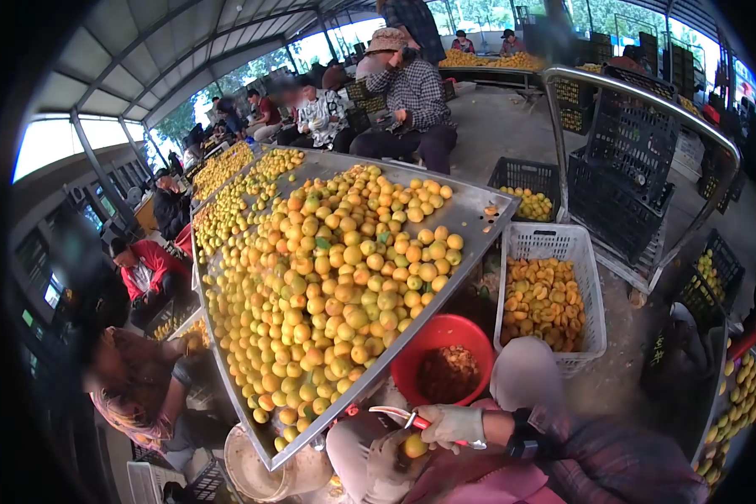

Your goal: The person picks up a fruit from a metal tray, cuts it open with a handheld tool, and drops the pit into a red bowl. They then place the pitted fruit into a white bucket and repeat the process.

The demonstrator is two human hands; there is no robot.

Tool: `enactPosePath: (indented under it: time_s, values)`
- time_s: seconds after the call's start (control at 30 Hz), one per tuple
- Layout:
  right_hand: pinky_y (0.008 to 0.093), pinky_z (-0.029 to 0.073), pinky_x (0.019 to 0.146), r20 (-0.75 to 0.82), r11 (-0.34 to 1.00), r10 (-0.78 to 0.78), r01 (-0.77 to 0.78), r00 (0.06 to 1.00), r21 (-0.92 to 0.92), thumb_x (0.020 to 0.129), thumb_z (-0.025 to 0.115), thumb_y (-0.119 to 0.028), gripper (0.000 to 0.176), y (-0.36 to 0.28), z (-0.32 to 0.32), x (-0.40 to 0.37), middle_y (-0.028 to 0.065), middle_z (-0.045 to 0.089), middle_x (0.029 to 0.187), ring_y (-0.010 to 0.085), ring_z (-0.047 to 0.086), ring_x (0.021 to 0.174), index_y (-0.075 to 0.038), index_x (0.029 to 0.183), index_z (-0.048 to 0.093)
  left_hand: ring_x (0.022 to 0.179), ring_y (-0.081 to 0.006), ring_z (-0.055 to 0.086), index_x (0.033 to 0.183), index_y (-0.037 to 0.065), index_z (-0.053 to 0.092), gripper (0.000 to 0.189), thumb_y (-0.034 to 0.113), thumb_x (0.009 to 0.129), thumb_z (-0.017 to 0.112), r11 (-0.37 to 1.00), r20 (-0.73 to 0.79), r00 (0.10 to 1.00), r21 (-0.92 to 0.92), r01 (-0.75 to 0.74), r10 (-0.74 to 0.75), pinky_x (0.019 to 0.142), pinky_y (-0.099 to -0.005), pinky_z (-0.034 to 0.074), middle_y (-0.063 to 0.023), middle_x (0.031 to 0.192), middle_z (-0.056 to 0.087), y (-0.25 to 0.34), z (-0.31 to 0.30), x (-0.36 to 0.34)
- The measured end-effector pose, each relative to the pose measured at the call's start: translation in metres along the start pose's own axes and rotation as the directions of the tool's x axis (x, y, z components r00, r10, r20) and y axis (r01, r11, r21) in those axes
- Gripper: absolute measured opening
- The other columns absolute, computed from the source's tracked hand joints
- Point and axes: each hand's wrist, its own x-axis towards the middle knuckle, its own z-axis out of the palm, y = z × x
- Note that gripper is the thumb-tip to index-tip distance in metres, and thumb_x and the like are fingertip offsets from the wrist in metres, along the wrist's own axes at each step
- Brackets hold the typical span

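Near the bottom centre, my right hand (452, 427), in a light glove, is closed on a red-handled cutting tool (417, 420) whose curved blade points left. Just below and left of it, my left hand (386, 466), gloved too, holds a yellow-orange fruit (414, 446). Beyond my hands a red basin (403, 361) holds small brown pieces, perhaps pits. A metal table (470, 202), heaped with yellow-orange fruit (328, 277), stretches away in front of me. A white crate (598, 311) of split fruit (543, 302) stands to the right of the basin.
A pale bucket (298, 479) stands under the table's near corner. Black crates (617, 202) and a metal trolley handle (647, 102) are at the right. One person (134, 386) sits at the left, and another in a checked shirt (416, 97) sits beyond the table.
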Motion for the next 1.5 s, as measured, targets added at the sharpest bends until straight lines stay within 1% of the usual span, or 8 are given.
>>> enactPosePath:
  time_s: [0.1, 0.17, 0.37, 0.63, 0.83, 0.87, 0.9, 1.5]
  values:
    - [0.0286, 0.046, 0.036, -0.028, 0.999, 0.000, 0.001, 1.000, 0.033, 0.081, 0.057, -0.010, 0.039, 0.008, 0.003, 0.008, 0.0085, 0.058, 0.071, 0.0148, 0.055, 0.045, -0.002, 0.118, 0.047, 0.098, -0.0177, 0.062, 0.114, 0.000, 0.056, 0.056, 0.010, 0.066, 0.085, 0.996, -0.050, 0.996, -0.035, -0.080, 0.078, 0.082, -0.0320, 0.051, -0.0108, 0.100, 0.064, -0.023, 0.021, -0.010]
    - [0.0293, 0.046, 0.036, -0.103, 0.999, 0.028, -0.031, 0.994, -0.028, 0.080, 0.058, -0.007, 0.038, -0.001, 0.010, 0.009, 0.0083, 0.058, 0.069, 0.0156, 0.056, 0.046, -0.002, 0.117, 0.048, 0.077, -0.0195, 0.063, 0.114, 0.002, 0.057, 0.051, 0.012, 0.070, 0.081, 0.977, -0.120, 0.991, -0.213, 0.032, -0.058, 0.066, -0.0290, 0.051, -0.0108, 0.098, 0.064, -0.033, 0.033, -0.021]
    - [0.0282, 0.046, 0.034, -0.016, 0.973, -0.068, 0.070, 0.998, 0.219, 0.082, 0.059, -0.008, 0.035, 0.027, 0.002, 0.014, 0.0104, 0.059, 0.071, 0.0155, 0.056, 0.044, 0.001, 0.113, 0.047, 0.104, -0.0186, 0.060, 0.130, -0.002, 0.042, 0.056, -0.003, 0.081, 0.070, 0.597, 0.038, 0.953, -0.772, 0.219, -0.301, 0.088, -0.0290, 0.050, -0.0132, 0.116, 0.059, -0.022, 0.021, -0.019]
    - [0.0199, 0.039, 0.040, -0.243, 0.990, -0.138, 0.143, 0.960, 0.002, 0.101, 0.043, -0.028, 0.035, -0.012, -0.001, -0.015, 0.0034, 0.053, 0.069, 0.0079, 0.046, 0.040, -0.007, 0.128, 0.051, 0.113, -0.0202, 0.054, 0.136, -0.002, 0.039, 0.060, 0.000, 0.083, 0.066, 0.226, 0.206, 0.928, -0.932, 0.282, -0.311, 0.099, -0.0326, 0.042, -0.0115, 0.126, 0.054, -0.034, 0.021, -0.015]
    - [0.0244, 0.040, 0.060, -0.019, 0.911, -0.201, 0.194, 0.979, 0.364, 0.100, 0.049, -0.023, 0.024, 0.005, -0.009, 0.000, 0.0047, 0.050, 0.071, 0.0096, 0.046, 0.063, -0.004, 0.114, 0.051, 0.114, -0.0189, 0.052, 0.145, -0.002, 0.030, 0.068, 0.016, 0.087, 0.062, 0.062, 0.287, 0.930, -0.949, 0.308, -0.228, 0.097, -0.0308, 0.041, -0.0112, 0.133, 0.050, -0.043, 0.024, -0.013]
    - [0.0266, 0.042, 0.063, -0.126, 0.933, -0.355, 0.359, 0.926, 0.009, 0.100, 0.050, -0.022, 0.023, 0.007, -0.005, -0.008, 0.0066, 0.051, 0.075, 0.0118, 0.049, 0.066, -0.004, 0.114, 0.051, 0.114, -0.0184, 0.051, 0.146, -0.002, 0.028, 0.070, 0.019, 0.088, 0.060, 0.025, 0.296, 0.934, -0.952, 0.306, -0.199, 0.096, -0.0301, 0.041, -0.0111, 0.134, 0.049, -0.043, 0.024, -0.013]
    - [0.0288, 0.044, 0.065, -0.167, 0.822, -0.525, 0.445, 0.835, -0.356, 0.100, 0.050, -0.021, 0.022, 0.000, 0.000, -0.014, 0.0085, 0.052, 0.078, 0.0140, 0.051, 0.069, -0.003, 0.113, 0.051, 0.114, -0.0184, 0.051, 0.146, -0.002, 0.028, 0.070, 0.019, 0.088, 0.060, 0.028, 0.295, 0.934, -0.952, 0.306, -0.203, 0.096, -0.0301, 0.041, -0.0111, 0.134, 0.049, -0.041, 0.024, -0.012]
    - [0.0415, 0.049, 0.076, 0.017, 0.622, -0.621, 0.505, 0.784, -0.598, 0.099, 0.045, -0.035, 0.040, -0.014, -0.002, -0.005, 0.0179, 0.062, 0.096, 0.0348, 0.063, 0.090, -0.007, 0.128, 0.050, 0.095, -0.0105, 0.051, 0.138, -0.005, 0.037, 0.076, 0.050, 0.090, 0.059, 0.231, 0.349, 0.925, -0.897, 0.377, -0.151, 0.081, -0.0228, 0.041, -0.0057, 0.117, 0.055, -0.031, 0.009, -0.003]
